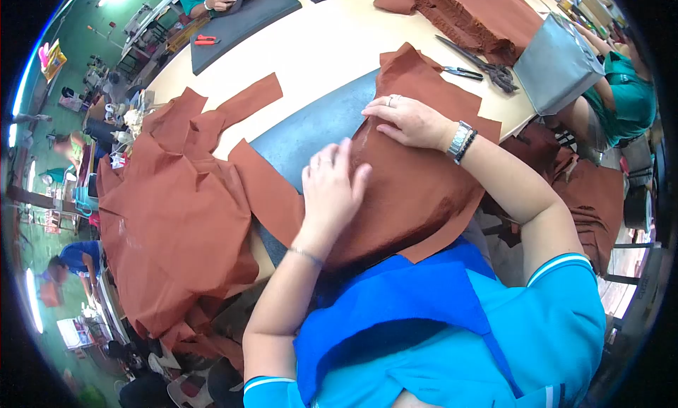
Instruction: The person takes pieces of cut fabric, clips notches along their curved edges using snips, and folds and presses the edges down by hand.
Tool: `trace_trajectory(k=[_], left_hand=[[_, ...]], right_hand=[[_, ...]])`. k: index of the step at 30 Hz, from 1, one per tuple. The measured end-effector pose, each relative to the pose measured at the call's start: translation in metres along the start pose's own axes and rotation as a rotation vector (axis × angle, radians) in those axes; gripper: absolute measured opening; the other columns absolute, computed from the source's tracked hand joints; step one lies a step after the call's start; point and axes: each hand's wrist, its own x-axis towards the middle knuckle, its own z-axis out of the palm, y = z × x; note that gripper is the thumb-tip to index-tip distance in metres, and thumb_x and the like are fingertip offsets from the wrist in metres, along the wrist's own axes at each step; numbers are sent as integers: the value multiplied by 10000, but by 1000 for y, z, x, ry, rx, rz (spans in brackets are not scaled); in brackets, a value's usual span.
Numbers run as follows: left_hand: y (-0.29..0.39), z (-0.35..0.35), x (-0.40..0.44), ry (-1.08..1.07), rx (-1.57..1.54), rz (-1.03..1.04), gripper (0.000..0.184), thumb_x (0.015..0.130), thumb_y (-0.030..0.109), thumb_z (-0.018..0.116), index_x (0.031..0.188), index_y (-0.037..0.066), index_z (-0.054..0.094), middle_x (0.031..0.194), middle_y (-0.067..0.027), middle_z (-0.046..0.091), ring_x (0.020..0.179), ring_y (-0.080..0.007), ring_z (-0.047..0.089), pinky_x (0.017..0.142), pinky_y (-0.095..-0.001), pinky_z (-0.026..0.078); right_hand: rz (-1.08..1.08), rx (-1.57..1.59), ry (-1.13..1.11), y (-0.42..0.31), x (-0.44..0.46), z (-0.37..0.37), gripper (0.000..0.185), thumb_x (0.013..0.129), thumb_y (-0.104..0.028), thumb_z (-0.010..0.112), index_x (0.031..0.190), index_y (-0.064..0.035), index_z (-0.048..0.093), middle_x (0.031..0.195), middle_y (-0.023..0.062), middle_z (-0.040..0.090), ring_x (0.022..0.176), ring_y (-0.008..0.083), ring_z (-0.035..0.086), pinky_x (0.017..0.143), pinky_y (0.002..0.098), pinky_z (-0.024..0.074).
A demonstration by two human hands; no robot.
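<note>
A reddish-brown leather piece (pixel 417 175) lies over a dark board (pixel 311 136) in front of me. My right hand (pixel 413 122), with a ring and a metal watch, rests on its upper left part, fingers stretched along the edge. Slightly blurred, my left hand (pixel 330 189) is over the left edge of the same leather, fingers apart and nothing in them. A narrower brown strip (pixel 265 193) lies beside my left wrist. Further left, a large crumpled heap of brown leather (pixel 180 217) hangs over the table edge.
Dark-handled scissors (pixel 487 69) and a small cutting tool (pixel 462 73) lie beyond my right hand. A grey box-like object (pixel 558 66) stands at the table's right edge, near a person in green. Across the table, another person's hands are above a dark board with red-handled clippers (pixel 206 39).
</note>
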Motion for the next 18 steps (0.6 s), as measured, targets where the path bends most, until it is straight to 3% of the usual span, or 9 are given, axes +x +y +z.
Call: trace_trajectory(k=[2, 5, 6, 12, 15, 18], left_hand=[[-15, 13, 15, 85, 21, -36, 388, 918, 284, 653, 1223, 45, 642, 1153, -157, 605, 1069, -340, 574, 939, -443, 456], [-23, 14, 17, 21, -193, -4, 256, 902, 183, 661, 1102, 25, 686, 1048, -130, 637, 987, -309, 614, 858, -408, 502], [-24, 15, 15, 105, -192, 63, 168, 900, 122, 656, 1034, 34, 705, 969, -116, 653, 867, -298, 648, 780, -389, 537], [-27, 12, -7, 123, -123, 81, 170, 921, 114, 648, 1068, 63, 714, 949, -117, 658, 792, -289, 673, 702, -374, 557], [-23, 10, -9, 136, -93, 90, 169, 923, 112, 644, 1068, 60, 714, 954, -116, 652, 784, -290, 670, 692, -374, 559], [-25, 14, -10, 119, -77, 78, 169, 927, 116, 640, 1069, 61, 714, 956, -115, 643, 770, -295, 664, 684, -378, 558]], right_hand=[[-15, -86, -46, 2, -2, 6, 373, 883, -135, 646, 1246, -62, 598, 1193, 124, 642, 1137, 307, 587, 1010, 411, 465], [-40, -101, 11, 3, -5, 10, 357, 901, -138, 624, 1248, -58, 599, 1170, 126, 651, 1139, 303, 587, 1017, 406, 461], [-60, -130, 12, 2, -5, 9, 358, 894, -129, 618, 1244, -60, 604, 1192, 121, 642, 1125, 298, 592, 1012, 403, 465], [-140, -247, -18, 7, -7, 12, 348, 884, -114, 578, 1224, -52, 619, 1252, 100, 612, 1117, 263, 601, 998, 377, 472], [-64, -272, -162, 5, -7, 12, 448, 929, -327, 587, 1323, -113, 579, 1330, 156, 558, 1211, 318, 553, 1015, 456, 472], [21, -343, -321, -42, -5, -9, 679, 880, -630, 569, 1425, -230, 505, 1426, 230, 457, 1320, 413, 449, 1016, 625, 427]])
